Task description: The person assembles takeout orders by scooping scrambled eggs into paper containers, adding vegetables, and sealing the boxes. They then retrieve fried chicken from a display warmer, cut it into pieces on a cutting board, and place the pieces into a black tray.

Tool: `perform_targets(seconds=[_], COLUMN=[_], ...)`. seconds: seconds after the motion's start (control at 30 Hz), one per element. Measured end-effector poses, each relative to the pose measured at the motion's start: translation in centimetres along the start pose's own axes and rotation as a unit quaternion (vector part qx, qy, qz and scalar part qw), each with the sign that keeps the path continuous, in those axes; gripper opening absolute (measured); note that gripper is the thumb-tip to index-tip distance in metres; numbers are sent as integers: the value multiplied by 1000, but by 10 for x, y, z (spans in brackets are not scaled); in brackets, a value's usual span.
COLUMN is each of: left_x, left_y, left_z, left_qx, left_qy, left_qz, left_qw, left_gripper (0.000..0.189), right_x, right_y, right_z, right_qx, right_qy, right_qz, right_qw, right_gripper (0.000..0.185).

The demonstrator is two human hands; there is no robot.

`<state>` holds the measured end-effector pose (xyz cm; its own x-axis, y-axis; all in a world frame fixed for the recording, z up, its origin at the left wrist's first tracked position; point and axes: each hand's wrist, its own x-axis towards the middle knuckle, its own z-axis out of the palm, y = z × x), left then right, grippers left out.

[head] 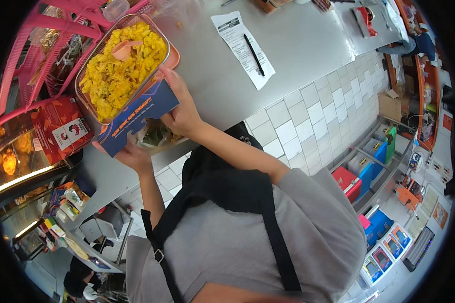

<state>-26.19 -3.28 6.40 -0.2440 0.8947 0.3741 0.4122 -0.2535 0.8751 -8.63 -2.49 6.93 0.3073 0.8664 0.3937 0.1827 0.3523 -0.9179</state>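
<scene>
A blue printed cardboard piece (142, 113), perhaps part of a food carton, is held at its two ends by my hands. My left hand (134, 155) grips its lower left end, and my right hand (180, 104) has the upper right end, fingertips near the basket rim. Just beyond it, a wire-rimmed basket (169, 49) holds yellow crumbly food (125, 75), with a pink scoop (123, 49) lying on top. Between my forearms, clear plastic with green leaves (155, 134) shows at the counter's edge, partly hidden by the cardboard and my right hand.
A long paper slip (237, 41) with a black pen (254, 55) lies on the steel counter (299, 41). Pink plastic racks (34, 64) and a red carton (62, 128) stand at left, beside a lit glass case (19, 159) of fried food. People are visible in the background.
</scene>
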Motion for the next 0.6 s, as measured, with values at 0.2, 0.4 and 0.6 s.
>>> perform_targets(seconds=[0.2, 0.4, 0.6], left_x=[55, 71, 46], left_y=[-36, -42, 2], left_z=[-58, -94, -88], left_qx=[-158, -198, -107], left_qy=[-180, -452, -350], left_qz=[-139, -24, -163], left_qw=[961, 869, 916], left_gripper=[49, 28, 34], right_x=[67, 78, 44], right_y=[5, 2, -20], right_z=[-56, -65, -74], right_qx=[-76, 25, -22], right_qy=[-359, -456, -379], right_qz=[63, 12, 66], right_qw=[928, 890, 923], right_gripper=[49, 18, 26])
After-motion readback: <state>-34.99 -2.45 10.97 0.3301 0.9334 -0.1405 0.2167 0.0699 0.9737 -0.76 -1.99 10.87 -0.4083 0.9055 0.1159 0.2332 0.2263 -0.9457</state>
